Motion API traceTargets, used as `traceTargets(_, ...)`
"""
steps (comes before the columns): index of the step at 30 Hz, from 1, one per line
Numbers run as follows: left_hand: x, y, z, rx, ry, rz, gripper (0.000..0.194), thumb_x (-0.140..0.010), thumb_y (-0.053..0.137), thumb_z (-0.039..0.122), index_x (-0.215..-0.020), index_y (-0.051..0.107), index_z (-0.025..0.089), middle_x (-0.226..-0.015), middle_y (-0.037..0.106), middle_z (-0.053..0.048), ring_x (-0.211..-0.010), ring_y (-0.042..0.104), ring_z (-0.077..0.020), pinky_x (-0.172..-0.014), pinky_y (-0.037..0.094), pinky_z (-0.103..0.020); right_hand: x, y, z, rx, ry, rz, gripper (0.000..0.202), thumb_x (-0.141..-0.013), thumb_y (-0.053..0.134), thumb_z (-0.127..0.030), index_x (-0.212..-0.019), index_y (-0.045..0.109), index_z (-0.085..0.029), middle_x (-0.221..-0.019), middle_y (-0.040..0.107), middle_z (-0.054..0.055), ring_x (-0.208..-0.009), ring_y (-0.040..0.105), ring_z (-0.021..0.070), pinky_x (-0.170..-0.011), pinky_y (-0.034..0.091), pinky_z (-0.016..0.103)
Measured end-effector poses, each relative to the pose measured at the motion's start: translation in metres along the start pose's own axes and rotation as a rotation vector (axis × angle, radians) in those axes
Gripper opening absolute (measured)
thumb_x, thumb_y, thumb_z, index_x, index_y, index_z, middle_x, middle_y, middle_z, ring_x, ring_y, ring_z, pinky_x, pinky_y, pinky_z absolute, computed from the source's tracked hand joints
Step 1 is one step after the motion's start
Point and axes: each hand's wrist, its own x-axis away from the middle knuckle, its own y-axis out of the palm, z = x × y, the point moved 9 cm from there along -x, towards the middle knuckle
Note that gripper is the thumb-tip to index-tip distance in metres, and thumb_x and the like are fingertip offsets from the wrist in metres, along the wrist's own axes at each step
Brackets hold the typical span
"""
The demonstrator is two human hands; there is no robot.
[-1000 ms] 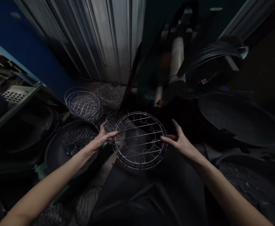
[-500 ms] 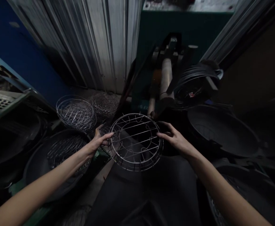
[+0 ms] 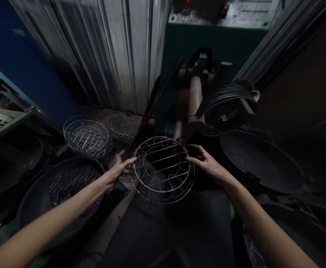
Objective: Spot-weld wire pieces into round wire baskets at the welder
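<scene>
Between my hands is a round wire rack point(image 3: 161, 169), with parallel bars across its upper ring and bent wire loops beneath. My left hand point(image 3: 120, 168) grips its left rim, thumb on top. On the opposite rim, my right hand point(image 3: 204, 160) pinches the wire the same way; some of its fingers are in shadow. The rack is held above my dark-covered lap point(image 3: 168, 227). Just beyond it stands a green machine point(image 3: 213, 41) with a thick metal cylinder point(image 3: 195, 91) pointing toward me.
Wire racks point(image 3: 87, 137) lie piled on the floor at left, beside a dark tub point(image 3: 30, 208) holding bent wire pieces point(image 3: 70, 182). A wire coil point(image 3: 230, 98) hangs right of the cylinder. Dark basins point(image 3: 263, 162) stand at right. Corrugated metal point(image 3: 120, 52) walls the back.
The view has tipped up slightly, so more of the machine's panel shows. Both hands keep hold of the wire rack, which has hardly moved.
</scene>
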Motion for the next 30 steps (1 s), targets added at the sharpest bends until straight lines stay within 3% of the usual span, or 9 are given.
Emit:
traceTargets(9,-0.005,0.001,0.001,-0.007,0.018,0.009,0.088,-0.072,0.066,0.053,-0.140,0.017,0.028,-0.080,0.062,0.000,-0.058,0.059,-0.0091,-0.058,0.043,-0.021,-0.007,-0.003,-0.006,0.042,-0.035,0.006,0.061,-0.071,0.071,-0.046,-0.125,0.047,-0.029,-0.100,0.065,0.003,-0.095,0.063,0.0222,-0.080,0.054,0.035)
traceTargets(14,0.001,0.004,0.006,0.029,0.045,-0.010,0.093,-0.069,0.069,0.052,-0.140,0.016,0.026,-0.090,0.064,-0.003,-0.068,0.063,-0.0118,-0.063,0.047,-0.022,-0.009,-0.004,-0.006,0.083,-0.026,-0.003,0.064,-0.072,0.070,-0.045,-0.130,0.045,-0.029,-0.096,0.066,0.003,-0.095,0.063,0.0221,-0.083,0.053,0.036)
traceTargets(19,0.005,0.006,0.007,0.030,0.011,-0.007,0.095,-0.069,0.069,0.053,-0.141,0.013,0.028,-0.089,0.064,-0.003,-0.060,0.061,-0.0106,-0.061,0.049,-0.023,-0.010,-0.005,-0.004,0.076,-0.025,-0.006,0.064,-0.072,0.070,-0.045,-0.129,0.046,-0.030,-0.099,0.066,0.003,-0.097,0.063,0.0219,-0.085,0.052,0.036)
traceTargets(24,0.004,0.003,0.010,0.035,0.033,0.026,0.093,-0.068,0.071,0.051,-0.140,0.017,0.028,-0.102,0.063,-0.005,-0.066,0.065,-0.0120,-0.067,0.051,-0.026,-0.011,-0.004,-0.004,0.076,-0.013,-0.009,0.064,-0.071,0.071,-0.045,-0.129,0.046,-0.031,-0.097,0.066,0.003,-0.093,0.064,0.0221,-0.083,0.053,0.037)
traceTargets(30,0.003,0.000,0.012,-0.015,0.057,0.055,0.093,-0.069,0.071,0.049,-0.141,0.016,0.026,-0.083,0.064,-0.001,-0.061,0.065,-0.0123,-0.070,0.051,-0.029,-0.016,-0.006,0.000,0.064,-0.059,-0.015,0.065,-0.069,0.072,-0.046,-0.127,0.047,-0.029,-0.095,0.067,0.003,-0.095,0.063,0.0226,-0.087,0.050,0.039)
